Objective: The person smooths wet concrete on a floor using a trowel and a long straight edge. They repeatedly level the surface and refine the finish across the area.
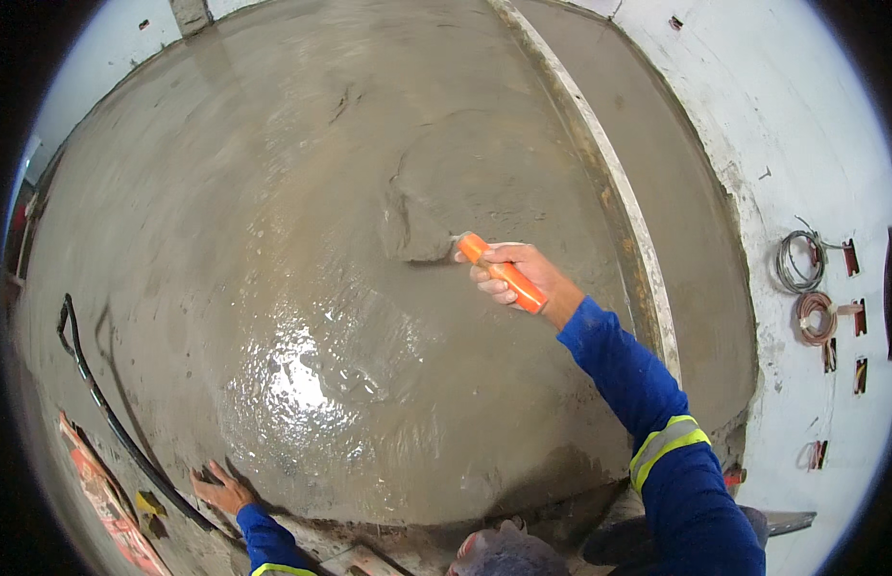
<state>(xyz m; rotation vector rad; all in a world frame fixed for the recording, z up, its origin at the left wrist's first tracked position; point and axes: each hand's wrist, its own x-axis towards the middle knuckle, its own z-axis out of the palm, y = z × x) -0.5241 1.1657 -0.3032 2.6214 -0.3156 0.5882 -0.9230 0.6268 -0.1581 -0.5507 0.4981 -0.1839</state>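
My right hand [511,273] is closed round the orange handle of a trowel [473,247]. The trowel's blade is smeared with grey mortar and lies on the wet cement floor [302,230], with a small ridge of mortar beside it. At the lower left, my left hand [222,492] has its fingers spread near the edge of the wet cement and holds nothing. Close to that hand, a black flexible conduit [117,422] curves up from the floor. Water glistens on the cement between my two hands.
A long straight bar [600,158] lies across the cement on the right. Coils of grey cable [799,261] and reddish cable [815,318] hang on the white wall [753,125], beside open socket boxes. A torn orange-and-white bag [105,494] lies at lower left.
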